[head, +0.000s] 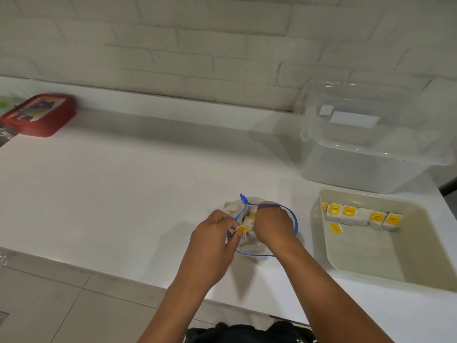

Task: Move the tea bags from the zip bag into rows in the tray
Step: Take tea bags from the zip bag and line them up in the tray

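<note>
6 white tea bags (363, 217), yellow tags, 1 row

Zip bag (284, 214) lies left of tray (319, 243), tea bags (362, 217) inside.

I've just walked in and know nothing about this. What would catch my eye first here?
Two bare hands meet over a clear zip bag with a blue rim at the middle of the white counter: the left hand pinches a yellow tea bag tag, the right hand reaches into the bag. To the right, a pale tray holds one row of tea bags along its far side. A red box sits far left.
</note>
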`<state>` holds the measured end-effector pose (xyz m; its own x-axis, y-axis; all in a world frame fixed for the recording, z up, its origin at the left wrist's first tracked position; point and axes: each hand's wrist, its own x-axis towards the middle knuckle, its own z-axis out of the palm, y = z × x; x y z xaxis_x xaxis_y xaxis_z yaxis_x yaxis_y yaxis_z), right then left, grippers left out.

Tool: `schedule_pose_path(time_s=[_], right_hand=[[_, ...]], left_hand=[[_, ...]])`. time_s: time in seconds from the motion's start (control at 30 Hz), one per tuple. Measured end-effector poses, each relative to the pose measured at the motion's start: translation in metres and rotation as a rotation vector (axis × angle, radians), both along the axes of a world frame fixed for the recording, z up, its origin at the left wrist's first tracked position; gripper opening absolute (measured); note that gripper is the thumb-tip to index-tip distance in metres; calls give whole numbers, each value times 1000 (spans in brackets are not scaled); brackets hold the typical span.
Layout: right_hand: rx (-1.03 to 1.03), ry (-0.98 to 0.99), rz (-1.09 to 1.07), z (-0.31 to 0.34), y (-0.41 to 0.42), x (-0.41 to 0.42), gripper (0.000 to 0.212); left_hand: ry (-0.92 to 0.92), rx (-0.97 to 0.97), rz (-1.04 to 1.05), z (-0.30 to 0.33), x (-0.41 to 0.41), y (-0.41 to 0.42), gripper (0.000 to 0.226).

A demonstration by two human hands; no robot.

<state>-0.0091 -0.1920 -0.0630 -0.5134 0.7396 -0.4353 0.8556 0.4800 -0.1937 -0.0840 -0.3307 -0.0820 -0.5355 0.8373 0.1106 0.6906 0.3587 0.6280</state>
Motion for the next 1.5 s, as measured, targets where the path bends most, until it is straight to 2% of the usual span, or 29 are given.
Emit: schedule_pose_path(time_s=[0.13,0.23,0.4,0.7,0.83,0.97,1.13,1.4,1.5], right_hand=[[-25,75,-109,-2,5,-3,39],[34,43,-117,-12,6,-4,34],[75,60,-52,-19,8,2,11],[-63,237,52,-9,12,13,24],[16,161,36,-11,17,14,21],[21,69,-5,-21,19,17,28],[9,34,99,-25,12,23,15],[18,183,2,-34,9,24,6],[-6,223,1,-38,8,21,12]], left_hand=[[-3,9,12,0,2,-1,10],[-8,5,12,-1,3,-1,9],[-25,-3,18,-1,7,1,7],[-55,41,70,4,8,3,4],[-59,37,62,5,9,4,4],[-60,17,46,3,10,2,5],[-80,17,67,-1,7,0,6],[-86,4,59,-1,6,-3,6],[-90,4,61,-1,5,-2,6]])
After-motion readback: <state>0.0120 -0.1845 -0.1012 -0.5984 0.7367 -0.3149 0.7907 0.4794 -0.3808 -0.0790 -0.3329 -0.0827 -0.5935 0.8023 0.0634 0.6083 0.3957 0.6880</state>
